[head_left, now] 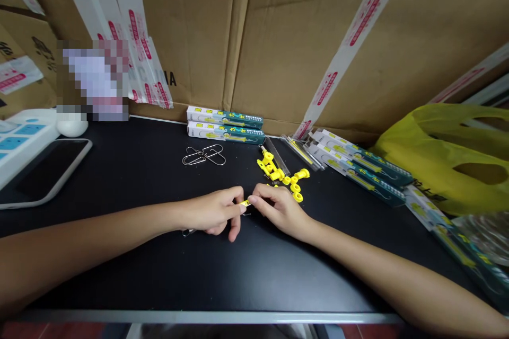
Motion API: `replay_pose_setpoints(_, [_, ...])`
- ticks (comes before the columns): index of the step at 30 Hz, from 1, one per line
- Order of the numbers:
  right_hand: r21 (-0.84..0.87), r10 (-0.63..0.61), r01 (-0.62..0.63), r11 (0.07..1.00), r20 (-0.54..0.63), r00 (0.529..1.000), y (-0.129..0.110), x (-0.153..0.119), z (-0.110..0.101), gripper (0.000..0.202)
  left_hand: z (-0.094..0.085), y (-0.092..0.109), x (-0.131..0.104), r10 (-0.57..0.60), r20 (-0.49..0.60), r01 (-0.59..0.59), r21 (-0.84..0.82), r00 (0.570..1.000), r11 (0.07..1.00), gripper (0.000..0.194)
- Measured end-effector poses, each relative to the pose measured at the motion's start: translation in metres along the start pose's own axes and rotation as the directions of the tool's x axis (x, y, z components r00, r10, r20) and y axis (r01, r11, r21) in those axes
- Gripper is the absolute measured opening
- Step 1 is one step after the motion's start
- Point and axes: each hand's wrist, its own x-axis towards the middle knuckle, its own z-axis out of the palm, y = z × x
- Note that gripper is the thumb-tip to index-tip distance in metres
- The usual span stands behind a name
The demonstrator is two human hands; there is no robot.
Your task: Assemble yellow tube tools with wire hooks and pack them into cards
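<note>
My left hand point(218, 212) pinches a small yellow piece point(245, 203) between thumb and index finger. At its other side, my right hand point(282, 210) has thumb and index fingertip pressed together on the end of the same piece. A thin bent wire point(247, 214) shows just below the fingertips. Part of a metal loop point(186, 233) peeks out under my left wrist. Behind my right hand lie several yellow plastic parts point(277, 174) with small springs point(275, 183). Metal hooks point(204, 155) rest on the black table point(222, 286) behind my left hand.
Two stacked boxes point(225, 133) stand at the back, with clear tubes point(304, 152) beside them. More boxes point(358, 169) and a yellow bag point(445, 153) are at the right. A phone point(43, 172) and a power strip point(27, 140) lie left. Cardboard point(191, 26) rises behind.
</note>
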Motion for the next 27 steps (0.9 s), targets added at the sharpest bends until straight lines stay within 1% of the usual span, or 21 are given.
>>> replay_pose_setpoints(3, [-0.012,-0.018,0.018,1.0,-0.024,1.0,0.0,-0.0004,0.0015,0.033,0.0032,-0.0001,-0.0002,0.007,-0.024,-0.007,0.008,1.0,1.0,0.02])
replay_pose_setpoints(6, [-0.019,-0.025,0.024,1.0,-0.038,0.999,-0.0005,-0.0004,0.0023,0.033,0.0054,-0.0023,0.0004,0.016,-0.051,-0.013,0.057,0.999,0.998,0.018])
replay_pose_setpoints(12, [-0.039,-0.009,0.006,0.999,-0.078,0.997,-0.0016,-0.0003,0.0049,0.031,0.0083,-0.0048,-0.0006,0.044,-0.082,-0.032,0.144,0.996,0.989,0.017])
replay_pose_setpoints(17, [-0.047,0.0,-0.004,0.999,-0.086,0.996,-0.0033,-0.0004,0.0055,0.032,0.0102,-0.0049,-0.003,0.073,-0.115,-0.049,0.195,0.991,0.98,0.019])
replay_pose_setpoints(20, [-0.046,-0.009,0.005,0.999,-0.089,0.996,-0.0037,-0.0008,0.0051,0.032,0.0104,-0.0053,-0.0029,0.078,-0.109,-0.057,0.181,0.991,0.982,0.019])
replay_pose_setpoints(27, [-0.075,-0.033,0.026,0.997,-0.093,0.995,-0.0038,-0.0019,0.0058,0.031,0.0104,-0.006,-0.0005,0.062,-0.104,-0.054,0.084,0.993,0.995,0.018])
